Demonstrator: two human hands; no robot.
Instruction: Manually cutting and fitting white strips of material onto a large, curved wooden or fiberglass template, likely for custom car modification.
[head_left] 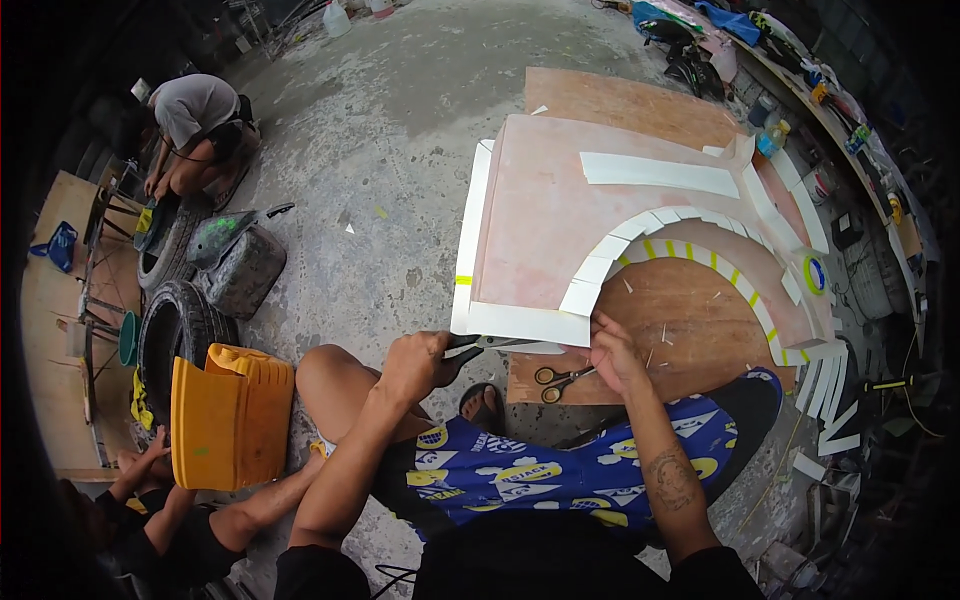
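My left hand is closed around the black handles of a pair of scissors. Their blades point right, along the lower edge of a white strip. This strip borders the near edge of a pale pink fender-like panel with a curved arch cut-out. At the strip's right end, my right hand pinches its corner between fingers and thumb. Short white pieces line the arch, some with yellow tape. Below my right hand, a second pair of scissors lies on a brown board.
The brown board lies under the panel. A blue-and-yellow tape roll rests at the panel's right, near loose white strips. Left are a yellow plastic container, tyres and two other people, one crouching.
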